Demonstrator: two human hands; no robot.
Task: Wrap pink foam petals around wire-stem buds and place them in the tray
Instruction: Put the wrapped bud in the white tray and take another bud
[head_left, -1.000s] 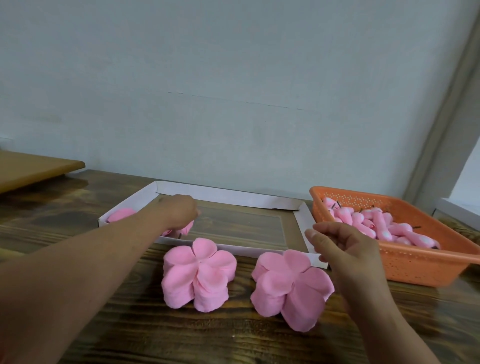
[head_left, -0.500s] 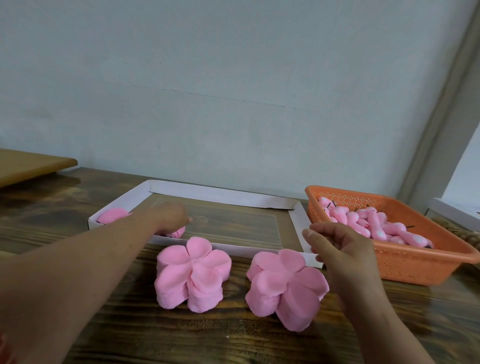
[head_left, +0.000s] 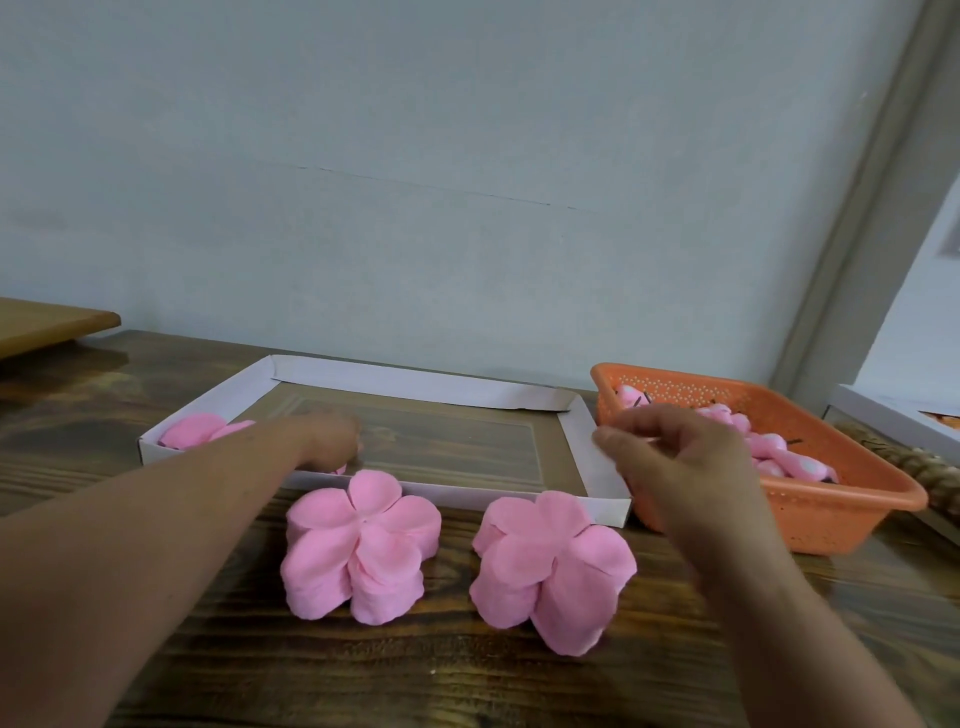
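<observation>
Wooden table (head_left: 467, 675): left hand (head_left: 330, 441) in white tray (head_left: 426, 382), grip unclear; right hand (head_left: 685, 467) loosely curled, empty.

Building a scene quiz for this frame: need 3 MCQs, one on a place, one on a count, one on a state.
1. Where is the left hand?
A. inside the white tray
B. in the orange basket
C. on a petal stack

2. How many petal stacks stand in front of the tray?
A. one
B. two
C. four

3. What does the basket hold?
A. nothing
B. pink buds
C. scissors

Answers:
1 A, the hand lies within the tray's walls.
2 B, a left stack and a right stack show.
3 B, pink buds with dark stems fill it.
</observation>
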